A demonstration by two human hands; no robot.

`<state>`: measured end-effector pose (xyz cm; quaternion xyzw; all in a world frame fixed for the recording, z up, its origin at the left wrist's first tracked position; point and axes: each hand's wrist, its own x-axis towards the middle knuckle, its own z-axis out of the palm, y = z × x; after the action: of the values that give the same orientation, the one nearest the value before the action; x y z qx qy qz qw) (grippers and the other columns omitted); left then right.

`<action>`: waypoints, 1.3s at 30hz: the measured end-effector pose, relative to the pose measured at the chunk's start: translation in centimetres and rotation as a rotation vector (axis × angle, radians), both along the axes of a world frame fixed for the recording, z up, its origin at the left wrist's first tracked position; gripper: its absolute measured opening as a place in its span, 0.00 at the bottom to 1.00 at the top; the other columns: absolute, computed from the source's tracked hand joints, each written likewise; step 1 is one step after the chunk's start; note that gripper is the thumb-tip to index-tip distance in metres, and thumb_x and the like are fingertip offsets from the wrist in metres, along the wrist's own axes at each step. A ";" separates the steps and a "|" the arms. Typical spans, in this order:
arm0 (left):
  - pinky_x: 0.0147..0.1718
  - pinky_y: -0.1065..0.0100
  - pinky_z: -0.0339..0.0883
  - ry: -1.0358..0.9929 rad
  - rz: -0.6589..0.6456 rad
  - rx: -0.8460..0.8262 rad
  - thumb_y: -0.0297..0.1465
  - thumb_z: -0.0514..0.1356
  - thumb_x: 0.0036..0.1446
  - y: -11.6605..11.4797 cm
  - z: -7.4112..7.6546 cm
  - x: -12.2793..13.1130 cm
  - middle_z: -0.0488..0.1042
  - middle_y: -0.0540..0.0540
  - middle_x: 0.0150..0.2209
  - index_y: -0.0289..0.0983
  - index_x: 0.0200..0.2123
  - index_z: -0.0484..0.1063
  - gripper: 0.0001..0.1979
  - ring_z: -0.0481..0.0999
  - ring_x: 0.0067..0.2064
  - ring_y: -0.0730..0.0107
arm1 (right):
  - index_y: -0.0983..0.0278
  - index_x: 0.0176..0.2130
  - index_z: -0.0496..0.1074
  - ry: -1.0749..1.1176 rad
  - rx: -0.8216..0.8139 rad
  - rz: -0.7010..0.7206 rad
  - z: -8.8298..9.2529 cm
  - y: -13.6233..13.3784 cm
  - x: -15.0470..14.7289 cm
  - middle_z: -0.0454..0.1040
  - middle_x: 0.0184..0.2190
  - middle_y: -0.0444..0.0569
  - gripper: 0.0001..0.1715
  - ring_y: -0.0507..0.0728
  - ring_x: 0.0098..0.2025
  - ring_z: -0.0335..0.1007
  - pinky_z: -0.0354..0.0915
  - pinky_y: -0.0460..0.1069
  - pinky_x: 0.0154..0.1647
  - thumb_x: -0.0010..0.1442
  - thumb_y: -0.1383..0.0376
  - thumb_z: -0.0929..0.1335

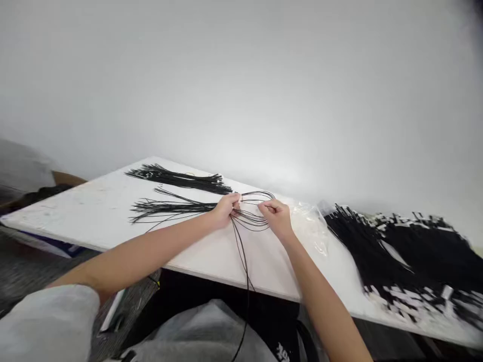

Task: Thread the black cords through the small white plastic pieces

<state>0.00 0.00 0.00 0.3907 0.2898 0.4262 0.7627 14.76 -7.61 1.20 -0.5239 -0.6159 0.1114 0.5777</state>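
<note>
My left hand [227, 209] is closed around a bundle of thin black cables [177, 207], just above the white table. To the left the cables fan out in loose ends, and on the right they spread into open loops. At those loops, my right hand [277, 217] pinches with thumb and forefinger; a cable appears to be in the pinch, though the fingertips are partly hidden. A few long strands [245, 256] hang from under my left hand, over the table's front edge and down towards my lap.
Behind my left hand lies another bundle of black cables [177, 177] on the white table [94, 211]. Clear plastic bags [311, 229] sit right of my right hand. Farther right are large piles of black cables [407, 251] with white ends. A plain wall [241, 100] borders the table's back.
</note>
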 end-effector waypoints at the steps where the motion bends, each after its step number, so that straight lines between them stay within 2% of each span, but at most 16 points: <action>1: 0.14 0.76 0.42 -0.004 -0.005 0.003 0.31 0.56 0.48 -0.1 0.0 -0.1 0.50 0.56 0.14 0.37 0.20 0.54 0.13 0.51 0.15 0.80 | 0.64 0.23 0.72 -0.002 0.003 -0.004 0.0 0.0 0.0 0.56 0.18 0.40 0.07 0.48 0.22 0.53 0.55 0.46 0.25 0.48 0.63 0.68; 9: 0.14 0.76 0.41 -0.040 -0.053 0.032 0.30 0.57 0.47 -0.7 0.4 -0.5 0.49 0.56 0.14 0.36 0.19 0.54 0.12 0.51 0.15 0.81 | 0.63 0.23 0.72 -0.040 0.004 -0.007 0.2 -0.1 -0.2 0.55 0.18 0.40 0.09 0.49 0.24 0.56 0.57 0.46 0.27 0.50 0.62 0.67; 14: 0.14 0.76 0.41 -0.038 -0.062 0.020 0.29 0.57 0.47 -0.9 0.7 -0.6 0.49 0.56 0.14 0.36 0.20 0.54 0.12 0.50 0.15 0.81 | 0.63 0.23 0.72 -0.055 0.008 -0.006 0.2 -0.1 -0.3 0.55 0.18 0.40 0.08 0.48 0.23 0.55 0.55 0.46 0.25 0.50 0.63 0.67; 26: 0.14 0.76 0.41 -0.062 -0.066 0.014 0.30 0.57 0.47 -0.6 0.3 -0.5 0.49 0.56 0.14 0.36 0.19 0.54 0.12 0.51 0.15 0.81 | 0.63 0.24 0.73 -0.109 0.028 0.005 0.1 -0.2 -0.2 0.58 0.19 0.41 0.07 0.48 0.23 0.54 0.54 0.46 0.23 0.51 0.64 0.67; 31: 0.14 0.76 0.41 -0.049 -0.047 0.002 0.29 0.56 0.46 -0.8 0.5 -0.5 0.49 0.56 0.14 0.36 0.19 0.55 0.11 0.50 0.15 0.81 | 0.62 0.25 0.73 -0.197 0.074 -0.003 0.0 -0.2 -0.2 0.58 0.19 0.41 0.07 0.48 0.22 0.53 0.54 0.46 0.23 0.52 0.64 0.66; 39: 0.15 0.75 0.41 0.017 -0.026 0.056 0.30 0.56 0.48 -0.6 0.2 -0.4 0.50 0.55 0.13 0.37 0.19 0.54 0.11 0.52 0.15 0.80 | 0.62 0.26 0.72 -0.380 0.172 -0.097 -0.3 -0.2 -0.3 0.58 0.20 0.41 0.08 0.48 0.22 0.53 0.55 0.45 0.24 0.54 0.65 0.65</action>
<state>-0.39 -0.61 0.20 0.4191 0.2791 0.4210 0.7545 14.48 -7.77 0.89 -0.5133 -0.6950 -0.0701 0.4986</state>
